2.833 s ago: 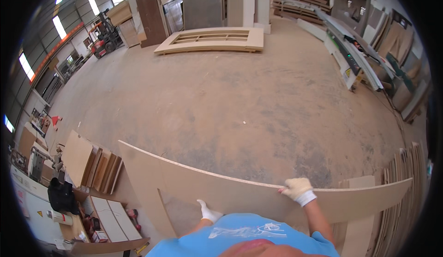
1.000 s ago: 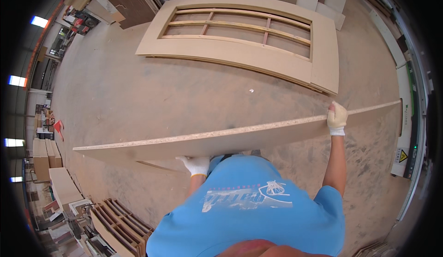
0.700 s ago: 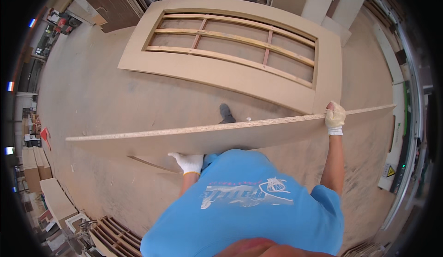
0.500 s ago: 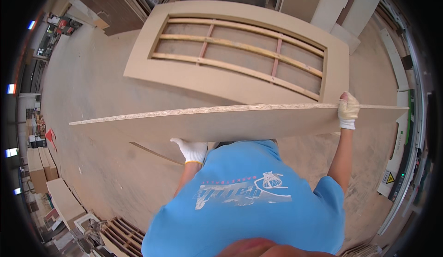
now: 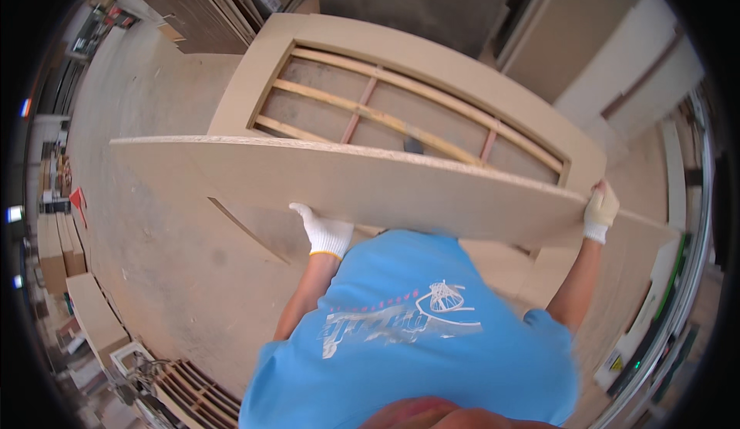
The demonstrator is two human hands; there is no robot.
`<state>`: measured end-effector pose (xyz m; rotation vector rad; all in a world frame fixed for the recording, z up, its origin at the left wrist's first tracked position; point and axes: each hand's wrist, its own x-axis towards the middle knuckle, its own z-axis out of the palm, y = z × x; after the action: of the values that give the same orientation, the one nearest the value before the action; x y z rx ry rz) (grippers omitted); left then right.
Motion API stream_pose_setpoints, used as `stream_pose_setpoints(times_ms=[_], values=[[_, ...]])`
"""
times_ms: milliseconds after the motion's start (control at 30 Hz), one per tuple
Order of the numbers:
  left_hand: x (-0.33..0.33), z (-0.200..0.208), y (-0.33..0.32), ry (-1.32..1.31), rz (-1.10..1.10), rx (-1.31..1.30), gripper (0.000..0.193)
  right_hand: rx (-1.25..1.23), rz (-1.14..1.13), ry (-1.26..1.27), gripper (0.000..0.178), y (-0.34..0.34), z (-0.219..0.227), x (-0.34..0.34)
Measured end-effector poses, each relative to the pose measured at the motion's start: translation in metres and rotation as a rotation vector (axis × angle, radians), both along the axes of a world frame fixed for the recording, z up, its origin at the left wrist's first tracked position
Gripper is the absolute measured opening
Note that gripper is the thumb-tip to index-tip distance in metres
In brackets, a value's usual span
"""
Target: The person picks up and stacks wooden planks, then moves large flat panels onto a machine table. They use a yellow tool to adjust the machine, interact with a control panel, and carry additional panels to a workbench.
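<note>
A long particleboard panel (image 5: 347, 186) stretches across in front of me on edge, its rough chip edge upward and its smooth face toward me. My right hand (image 5: 601, 210), in a pale knit glove, is closed over the top edge near its right end. Low on the near face is my left hand (image 5: 326, 233), in a white knit glove, thumb outward and the fingers partly hidden at the lower edge, supporting the panel. Just beyond lies a large door-like board (image 5: 432, 37) with a rectangular opening crossed by wooden strips (image 5: 339, 105); the panel hides its near side.
Tall boards (image 5: 570, 43) lean at the back right, and dark sheets (image 5: 401, 1) stand behind the door-like board. A thin strip (image 5: 247, 231) lies on the floor at left. Machine rail (image 5: 655, 298) runs along the right; slatted pieces (image 5: 196, 394) lie at lower left.
The panel has swung, its left end farther from me and its right end nearer. It now covers the near part of the door-like board. Both hands keep their hold.
</note>
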<state>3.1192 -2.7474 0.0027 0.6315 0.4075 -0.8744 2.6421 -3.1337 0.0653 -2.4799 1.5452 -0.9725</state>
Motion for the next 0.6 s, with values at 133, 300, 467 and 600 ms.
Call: stream_pose_setpoints(times_ms=[133, 300, 467, 600], values=[[0.044, 0.002, -0.119, 0.079, 0.03, 0.114, 0.091, 0.153, -0.034, 0.057, 0.034, -0.115, -0.044, 0.048], [0.092, 0.015, -0.203, 0.033, 0.05, 0.008, 0.095, 0.237, -0.033, 0.065, 0.039, -0.2, -0.038, 0.086], [0.151, 0.025, -0.243, -0.056, 0.049, 0.098, 0.1, 0.248, -0.027, 0.067, 0.042, -0.237, -0.04, 0.13], [0.205, 0.029, -0.282, 0.007, 0.021, -0.011, 0.101, 0.333, -0.147, 0.042, 0.042, -0.256, -0.052, 0.166]])
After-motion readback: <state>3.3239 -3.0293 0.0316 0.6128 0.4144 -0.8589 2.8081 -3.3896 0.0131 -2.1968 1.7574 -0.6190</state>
